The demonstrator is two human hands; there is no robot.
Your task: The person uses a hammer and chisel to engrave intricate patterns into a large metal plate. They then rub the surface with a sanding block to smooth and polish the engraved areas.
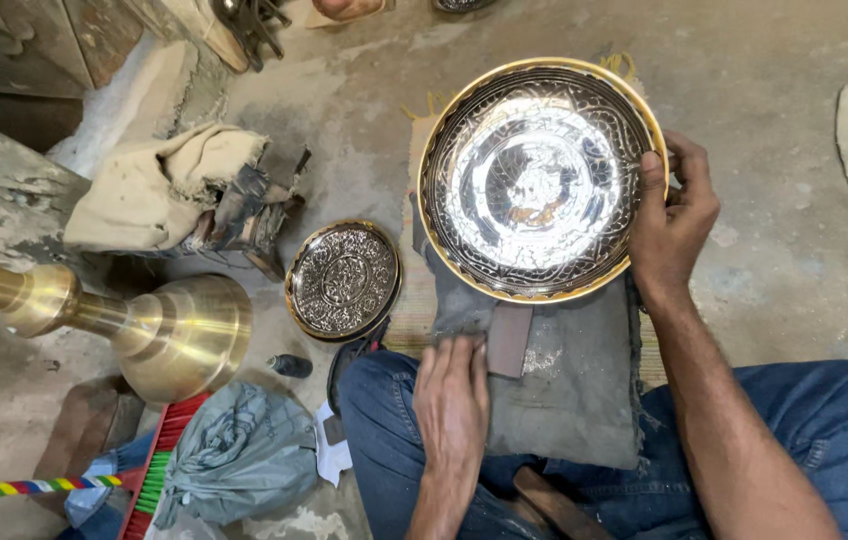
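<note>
No labels, signs or screens in view. Closest to packaging: a crumpled grey-green plastic bag (240, 455) on the floor at lower left, bunched and knotted, lying partly over a red brush-like item (159, 465). Just right of it, a small white scrap of paper or wrapper (331, 450) sits against the person's jeans-clad knee; too creased to tell whether anything is printed on it.

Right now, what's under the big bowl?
A grey cloth lies under the big bowl, spread over the lap; the right hand holds the bowl's rim and the left hand rests on the cloth. What the bowl itself covers cannot be seen.
</note>
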